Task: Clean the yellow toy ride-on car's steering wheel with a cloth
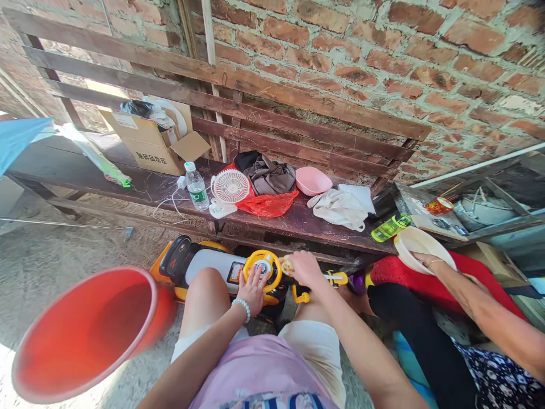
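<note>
Below the front edge of the long dark wooden bench [298,224], the person sits astride a white, orange and black plastic ride-on toy car [204,262]. The left hand [253,289], a pale bead bracelet [242,307] at its wrist, lies with loose, spread fingers flat on the lower left rim of the toy car's yellow steering wheel [267,258], gripping nothing. The right hand [305,268] is just beside the wheel's right rim, its fingers curled around a small tan lump [287,264], which pokes out toward the wheel.

Along the bench from its left end stand a brown cardboard box [149,145], a clear plastic water bottle [197,187], a small white round fan [230,187], a red plastic bag [268,204] under grey cloth [268,176], and a pink plastic bowl [313,180].

At the right, another person's hand [428,261] touches a white round bowl [415,241]. A red plastic bucket [85,332] is blurred at the lower left.
</note>
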The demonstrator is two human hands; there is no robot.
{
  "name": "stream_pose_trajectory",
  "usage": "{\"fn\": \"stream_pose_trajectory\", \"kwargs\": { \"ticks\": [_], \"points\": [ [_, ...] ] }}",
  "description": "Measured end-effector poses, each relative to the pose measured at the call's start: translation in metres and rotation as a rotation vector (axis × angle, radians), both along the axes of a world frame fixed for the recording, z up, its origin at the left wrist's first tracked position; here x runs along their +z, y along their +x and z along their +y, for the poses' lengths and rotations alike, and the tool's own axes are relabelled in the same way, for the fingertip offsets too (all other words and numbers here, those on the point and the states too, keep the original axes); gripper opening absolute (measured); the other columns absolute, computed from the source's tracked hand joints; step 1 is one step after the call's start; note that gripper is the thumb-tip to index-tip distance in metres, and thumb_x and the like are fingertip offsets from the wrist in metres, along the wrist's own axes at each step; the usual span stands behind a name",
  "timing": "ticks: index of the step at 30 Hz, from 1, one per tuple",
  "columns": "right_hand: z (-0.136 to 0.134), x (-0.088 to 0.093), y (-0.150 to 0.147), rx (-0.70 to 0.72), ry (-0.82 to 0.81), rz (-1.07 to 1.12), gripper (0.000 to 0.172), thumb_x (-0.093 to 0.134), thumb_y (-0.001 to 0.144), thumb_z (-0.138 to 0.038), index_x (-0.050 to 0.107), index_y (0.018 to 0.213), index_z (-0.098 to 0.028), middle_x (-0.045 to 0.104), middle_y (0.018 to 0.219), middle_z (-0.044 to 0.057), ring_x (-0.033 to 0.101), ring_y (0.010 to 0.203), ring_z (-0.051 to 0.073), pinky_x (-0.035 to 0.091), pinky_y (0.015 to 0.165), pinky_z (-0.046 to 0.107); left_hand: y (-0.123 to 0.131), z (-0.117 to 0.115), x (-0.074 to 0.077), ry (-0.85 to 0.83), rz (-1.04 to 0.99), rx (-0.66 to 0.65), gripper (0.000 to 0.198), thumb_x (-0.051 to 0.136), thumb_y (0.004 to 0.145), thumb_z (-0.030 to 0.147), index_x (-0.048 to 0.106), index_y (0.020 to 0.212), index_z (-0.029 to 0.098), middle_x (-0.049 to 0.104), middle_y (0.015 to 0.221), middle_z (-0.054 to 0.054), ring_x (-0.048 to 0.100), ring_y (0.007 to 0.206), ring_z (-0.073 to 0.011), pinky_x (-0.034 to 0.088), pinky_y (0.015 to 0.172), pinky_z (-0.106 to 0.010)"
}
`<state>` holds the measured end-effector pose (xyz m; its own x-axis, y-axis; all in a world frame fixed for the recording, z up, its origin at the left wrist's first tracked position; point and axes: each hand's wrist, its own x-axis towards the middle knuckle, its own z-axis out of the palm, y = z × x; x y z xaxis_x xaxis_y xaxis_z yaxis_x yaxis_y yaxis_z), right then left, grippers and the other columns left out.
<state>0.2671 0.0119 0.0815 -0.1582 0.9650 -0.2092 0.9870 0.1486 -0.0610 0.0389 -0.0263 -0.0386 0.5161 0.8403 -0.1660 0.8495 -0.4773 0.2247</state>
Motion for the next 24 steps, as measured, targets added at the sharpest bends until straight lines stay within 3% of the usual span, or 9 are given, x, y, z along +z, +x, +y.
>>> {"fn": "stream_pose_trajectory", "kwargs": {
  "ticks": [3,5,7,11,15,17,19,24],
  "points": [
    [0.009,-0.011,0.037,-0.249,0.039,0.144,0.022,0.068,0.085,-0.028,0.073,0.106,-0.021,0.075,0.111,0.011,0.068,0.102,0.026,0.049,0.086,0.033,0.0,0.0,0.001,-0.006,0.004,-0.004,0.077,0.054,0.095,0.035,0.022,0.166,0.031,0.009,0.175,-0.008,0.006,0.161,-0.0373,0.007,0.121,-0.074],
    [-0.002,-0.034,0.056,-0.351,-0.017,0.302,0.022,0.059,0.091,-0.028,0.073,0.106,-0.021,0.077,0.102,0.007,0.07,0.091,0.022,0.05,0.079,0.029,-0.001,0.0,0.001,-0.007,0.007,-0.008,0.077,0.053,0.096,0.035,0.022,0.166,0.032,0.009,0.175,-0.007,0.006,0.161,-0.0372,0.007,0.122,-0.074],
    [-0.022,-0.059,0.071,-0.396,0.06,0.349,0.029,0.056,0.088,-0.022,0.071,0.113,-0.019,0.076,0.105,0.008,0.07,0.094,0.022,0.052,0.083,0.031,-0.001,0.0,0.0,0.003,0.009,-0.011,0.077,0.053,0.096,0.035,0.021,0.166,0.031,0.009,0.175,-0.007,0.006,0.161,-0.0372,0.006,0.122,-0.074],
    [-0.063,-0.083,0.102,-0.416,0.189,0.248,0.046,0.061,0.078,-0.016,0.068,0.123,-0.019,0.07,0.123,0.012,0.062,0.114,0.027,0.046,0.103,0.038,-0.003,0.001,-0.003,0.027,0.022,-0.01,0.075,0.052,0.096,0.035,0.022,0.165,0.031,0.01,0.175,-0.007,0.006,0.161,-0.0379,0.006,0.122,-0.073],
    [-0.079,-0.085,0.127,-0.572,0.296,0.074,0.043,0.061,0.08,-0.02,0.068,0.122,-0.022,0.064,0.136,0.013,0.057,0.12,0.03,0.047,0.1,0.04,-0.003,0.001,-0.002,0.038,0.033,-0.013,0.075,0.051,0.097,0.035,0.021,0.166,0.031,0.012,0.175,-0.007,0.006,0.161,-0.0375,0.006,0.123,-0.072],
    [-0.079,-0.085,0.127,-0.62,0.34,0.062,0.036,0.061,0.081,-0.021,0.069,0.116,-0.022,0.053,0.151,0.014,0.051,0.128,0.033,0.048,0.099,0.043,-0.003,0.001,0.0,0.036,0.04,-0.012,0.075,0.051,0.097,0.035,0.022,0.166,0.03,0.012,0.175,-0.008,0.006,0.161,-0.0371,0.006,0.123,-0.072],
    [-0.079,-0.085,0.118,-0.572,0.359,0.118,0.028,0.063,0.08,-0.02,0.069,0.108,-0.021,0.048,0.156,0.013,0.048,0.134,0.034,0.046,0.104,0.047,-0.003,0.001,0.002,0.029,0.049,-0.008,0.075,0.051,0.097,0.034,0.022,0.165,0.031,0.012,0.175,-0.008,0.006,0.161,-0.0369,0.006,0.123,-0.072],
    [-0.089,-0.085,0.078,-0.366,0.234,0.4,0.034,0.064,0.079,-0.018,0.068,0.112,-0.023,0.069,0.131,0.01,0.058,0.128,0.027,0.046,0.111,0.043,-0.003,0.002,0.003,0.034,0.074,-0.006,0.074,0.05,0.097,0.033,0.023,0.166,0.029,0.012,0.175,-0.009,0.006,0.161,-0.0362,0.006,0.123,-0.071]
  ]
}}
